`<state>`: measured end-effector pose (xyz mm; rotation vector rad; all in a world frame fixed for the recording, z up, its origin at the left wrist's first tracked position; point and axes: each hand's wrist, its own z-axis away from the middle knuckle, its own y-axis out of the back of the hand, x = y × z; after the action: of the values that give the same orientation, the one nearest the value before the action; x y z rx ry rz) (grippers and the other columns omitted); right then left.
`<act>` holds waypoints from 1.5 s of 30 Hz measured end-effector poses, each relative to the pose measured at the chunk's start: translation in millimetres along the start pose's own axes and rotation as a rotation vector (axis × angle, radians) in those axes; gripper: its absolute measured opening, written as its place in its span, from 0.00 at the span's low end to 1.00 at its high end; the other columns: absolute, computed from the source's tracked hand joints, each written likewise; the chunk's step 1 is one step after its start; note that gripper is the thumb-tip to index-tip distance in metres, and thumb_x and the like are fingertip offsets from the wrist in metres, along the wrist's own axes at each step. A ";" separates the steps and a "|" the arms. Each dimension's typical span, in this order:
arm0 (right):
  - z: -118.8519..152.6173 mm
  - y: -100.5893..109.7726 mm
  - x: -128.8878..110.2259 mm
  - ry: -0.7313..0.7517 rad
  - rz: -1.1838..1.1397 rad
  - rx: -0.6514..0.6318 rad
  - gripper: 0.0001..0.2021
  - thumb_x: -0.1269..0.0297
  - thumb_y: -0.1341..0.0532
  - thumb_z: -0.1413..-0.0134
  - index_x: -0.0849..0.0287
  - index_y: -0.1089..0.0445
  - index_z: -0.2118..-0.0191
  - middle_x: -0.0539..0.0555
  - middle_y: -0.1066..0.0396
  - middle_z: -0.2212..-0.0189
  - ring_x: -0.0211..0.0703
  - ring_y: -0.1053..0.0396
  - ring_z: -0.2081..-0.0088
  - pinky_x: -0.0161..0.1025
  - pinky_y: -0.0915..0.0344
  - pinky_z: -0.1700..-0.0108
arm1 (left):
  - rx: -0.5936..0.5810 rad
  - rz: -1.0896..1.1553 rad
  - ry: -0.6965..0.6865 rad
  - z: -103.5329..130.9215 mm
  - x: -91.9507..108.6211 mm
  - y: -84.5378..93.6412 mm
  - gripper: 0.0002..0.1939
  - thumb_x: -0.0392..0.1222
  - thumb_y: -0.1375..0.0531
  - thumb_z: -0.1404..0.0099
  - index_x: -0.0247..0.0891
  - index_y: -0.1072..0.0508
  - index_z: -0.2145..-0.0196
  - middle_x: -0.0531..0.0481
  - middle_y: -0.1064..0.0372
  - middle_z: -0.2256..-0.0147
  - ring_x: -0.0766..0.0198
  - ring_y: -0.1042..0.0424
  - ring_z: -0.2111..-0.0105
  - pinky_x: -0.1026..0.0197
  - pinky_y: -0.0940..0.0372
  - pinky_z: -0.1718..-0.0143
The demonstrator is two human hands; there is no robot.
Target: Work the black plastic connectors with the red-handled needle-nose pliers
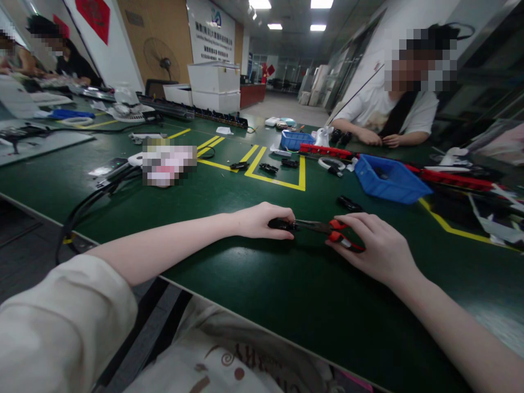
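Over the green table my left hand [266, 219] is closed round a small black part [281, 224], gripped between thumb and fingers. My right hand [374, 243] holds needle-nose pliers with red handles [336, 236]. Their long metal jaws [311, 225] point left and meet the right end of the black part. Whether the jaws are clamped on it I cannot tell. Just beyond my right hand lies another black part [349, 203]. Several similar black pieces [269, 168] lie farther off, by the yellow tape lines.
A blue bin [391, 180] stands at the right, a smaller blue basket [295, 140] farther back. Red strips [325, 150] run along the right side. Black cables [82, 210] hang over the left edge. A co-worker [393, 109] sits across the table.
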<state>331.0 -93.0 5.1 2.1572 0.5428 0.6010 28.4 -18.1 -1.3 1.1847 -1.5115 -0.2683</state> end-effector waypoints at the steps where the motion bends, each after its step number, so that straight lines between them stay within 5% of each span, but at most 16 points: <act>1: -0.3 -0.2 -0.2 0.013 0.016 0.007 0.19 0.56 0.36 0.40 0.59 0.32 0.47 0.62 0.26 0.55 0.53 0.27 0.58 0.48 0.29 0.61 | 0.004 0.005 -0.009 0.0 0.0 0.0 0.13 0.47 0.36 0.33 0.35 0.26 0.57 0.49 0.27 0.64 0.65 0.29 0.66 0.64 0.38 0.65; 23: -0.3 3.8 0.4 0.131 0.101 0.088 0.21 0.64 0.35 0.42 0.60 0.33 0.43 0.63 0.26 0.54 0.53 0.27 0.58 0.47 0.29 0.61 | 0.037 0.052 0.048 1.6 0.0 -2.9 0.17 0.49 0.35 0.34 0.38 0.30 0.53 0.51 0.23 0.63 0.64 0.26 0.65 0.62 0.36 0.61; 37: -0.1 -5.1 -4.3 0.091 0.058 0.039 0.19 0.68 0.37 0.43 0.62 0.33 0.46 0.63 0.26 0.54 0.54 0.27 0.56 0.47 0.28 0.57 | 0.012 0.061 0.054 0.9 1.4 -3.7 0.16 0.49 0.33 0.37 0.36 0.27 0.58 0.51 0.27 0.65 0.67 0.31 0.69 0.64 0.40 0.67; 45: -0.4 -3.8 -3.2 0.106 0.069 0.049 0.22 0.67 0.38 0.44 0.54 0.34 0.43 0.60 0.25 0.55 0.59 0.28 0.52 0.61 0.33 0.44 | -0.011 0.079 0.054 0.8 2.7 -2.2 0.15 0.48 0.33 0.35 0.36 0.27 0.57 0.51 0.27 0.65 0.67 0.30 0.69 0.65 0.40 0.68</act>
<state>327.5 -92.4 1.6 2.2069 0.5472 0.7498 29.4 -21.5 -1.5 1.1125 -1.5042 -0.1899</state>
